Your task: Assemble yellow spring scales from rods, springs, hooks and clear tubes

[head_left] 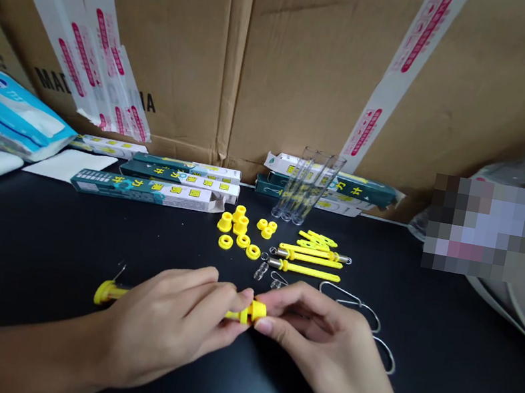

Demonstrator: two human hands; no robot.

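Rod (234,315), yellow plastic, closed in my left hand (158,327); right hand (320,332) pinches its collar (257,312). Yellow rings (240,225) lie beyond the rod.

Green-and-white cardboard boxes (142,189) are laid along the back of the black desk (29,250). Clear plastic tubes (302,186) are stood on end beside them, and yellow plastic rings (239,230), yellow plastic rods (309,262), small coil springs (260,271) and wire hooks (351,298) are scattered nearer the front.

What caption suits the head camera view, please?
Left hand holds a yellow plastic rod while right hand pinches its yellow collar above a black tabletop.
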